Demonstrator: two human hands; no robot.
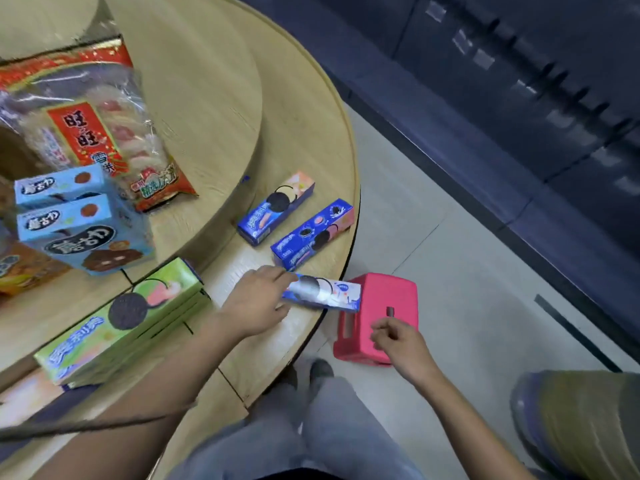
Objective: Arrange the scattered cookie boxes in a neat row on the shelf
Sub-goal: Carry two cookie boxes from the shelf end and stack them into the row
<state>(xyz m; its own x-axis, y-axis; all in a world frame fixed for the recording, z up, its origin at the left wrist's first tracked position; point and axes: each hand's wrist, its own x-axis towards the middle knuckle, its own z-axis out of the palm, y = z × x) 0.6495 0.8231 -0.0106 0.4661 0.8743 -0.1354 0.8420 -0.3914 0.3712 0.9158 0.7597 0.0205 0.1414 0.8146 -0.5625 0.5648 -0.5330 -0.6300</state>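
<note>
Left hand [258, 303] gripping white box [325, 294] at near shelf [304, 140] edge; right hand [398, 341] loosely curled, empty. Next: aligning it beside blue boxes [311, 233].

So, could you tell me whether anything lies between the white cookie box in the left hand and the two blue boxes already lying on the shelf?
Nothing visible does. The left hand holds the white cookie box at the shelf edge; only bare wood separates it from the nearer blue box and the farther blue box.
</note>
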